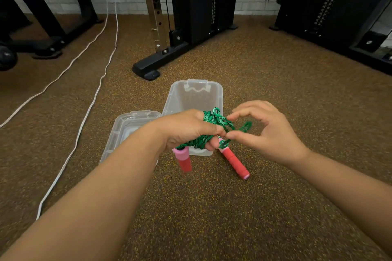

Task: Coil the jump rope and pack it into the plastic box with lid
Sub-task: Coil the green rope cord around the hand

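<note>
My left hand (187, 128) grips a bundle of green jump rope (214, 121) wound round its fingers. My right hand (267, 131) pinches a strand of that rope between thumb and forefinger, right beside the left fingertips. One red handle with a pink collar (184, 160) hangs below my left hand. The other red handle (234, 162) slants down to the right under my right hand; whether it touches the floor I cannot tell. The clear plastic box (194, 96) stands open on the floor just behind my hands. Its clear lid (125, 125) lies to the box's left, partly hidden by my left forearm.
Brown speckled floor (212, 207) all around. A white cable (84, 116) runs down the left side from a wall socket. Black gym machine frames stand behind: a base foot (148, 68) just beyond the box, another machine (339, 17) at the right, a bench frame (42, 34) at the left.
</note>
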